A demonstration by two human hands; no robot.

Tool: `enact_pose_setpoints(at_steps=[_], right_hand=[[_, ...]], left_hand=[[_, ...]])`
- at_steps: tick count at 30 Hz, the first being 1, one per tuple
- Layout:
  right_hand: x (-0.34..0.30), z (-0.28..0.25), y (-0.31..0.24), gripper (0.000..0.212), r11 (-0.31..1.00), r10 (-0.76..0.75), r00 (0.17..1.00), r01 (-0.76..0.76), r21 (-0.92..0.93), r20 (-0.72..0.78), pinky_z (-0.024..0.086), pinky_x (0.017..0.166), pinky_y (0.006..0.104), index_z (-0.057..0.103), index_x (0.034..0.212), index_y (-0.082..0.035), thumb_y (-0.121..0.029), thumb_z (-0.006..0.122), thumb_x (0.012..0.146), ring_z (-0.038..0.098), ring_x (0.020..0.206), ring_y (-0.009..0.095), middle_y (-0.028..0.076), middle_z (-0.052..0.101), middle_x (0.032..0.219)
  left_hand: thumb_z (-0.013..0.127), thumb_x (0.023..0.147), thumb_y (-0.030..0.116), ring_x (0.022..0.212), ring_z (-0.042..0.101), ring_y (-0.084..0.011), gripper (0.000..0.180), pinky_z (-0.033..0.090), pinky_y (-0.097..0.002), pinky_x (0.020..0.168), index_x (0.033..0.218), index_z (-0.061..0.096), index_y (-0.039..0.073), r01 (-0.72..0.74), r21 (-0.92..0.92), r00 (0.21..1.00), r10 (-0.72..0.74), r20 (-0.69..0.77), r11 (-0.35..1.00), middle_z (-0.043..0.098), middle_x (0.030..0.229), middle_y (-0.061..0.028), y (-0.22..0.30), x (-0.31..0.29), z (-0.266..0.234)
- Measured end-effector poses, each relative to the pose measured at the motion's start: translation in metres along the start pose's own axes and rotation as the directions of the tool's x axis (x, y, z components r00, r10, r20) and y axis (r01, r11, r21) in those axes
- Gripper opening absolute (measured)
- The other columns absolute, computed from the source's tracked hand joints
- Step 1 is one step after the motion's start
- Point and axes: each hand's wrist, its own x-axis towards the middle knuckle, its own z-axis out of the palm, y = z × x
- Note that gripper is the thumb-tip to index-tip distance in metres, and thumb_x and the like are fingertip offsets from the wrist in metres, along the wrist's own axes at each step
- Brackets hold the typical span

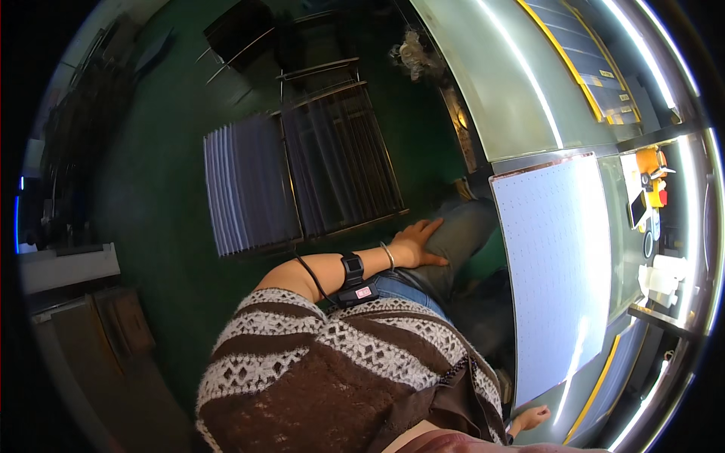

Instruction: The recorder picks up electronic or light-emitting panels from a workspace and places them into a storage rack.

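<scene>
Along the right, on a pale green bench, lies a white, rectangular dotted sheet, long axis near to far. The right hand, nearer, sits beside its near end, half-curled, contents undetermined; the left hand rests spread on the denim-clad thigh.

A large pale bluish sheet, marked with rows of small specks, lies flat on the bench.
</scene>
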Motion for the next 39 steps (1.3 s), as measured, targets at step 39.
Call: enact_pose_setpoints(at_steps=[39], right_hand=[[0.008,0.014,0.028,0.024,1.000,-0.019,1.000,0.018,0.022,0.017,0.044,0.064,0.0374,0.052,0.095,-0.003,-0.026,0.048,0.088,0.056,0.071,0.030,0.015,0.059,0.081]], left_hand=[[0.064,0.065,0.059,0.114,0.042,-0.0339,0.089,0.036,-0.0377,0.095,0.133,0.029,0.013,0.034,-0.020,0.996,-0.036,-0.082,0.999,0.040,0.125,-0.0183,0.016,0.005,0.000]])
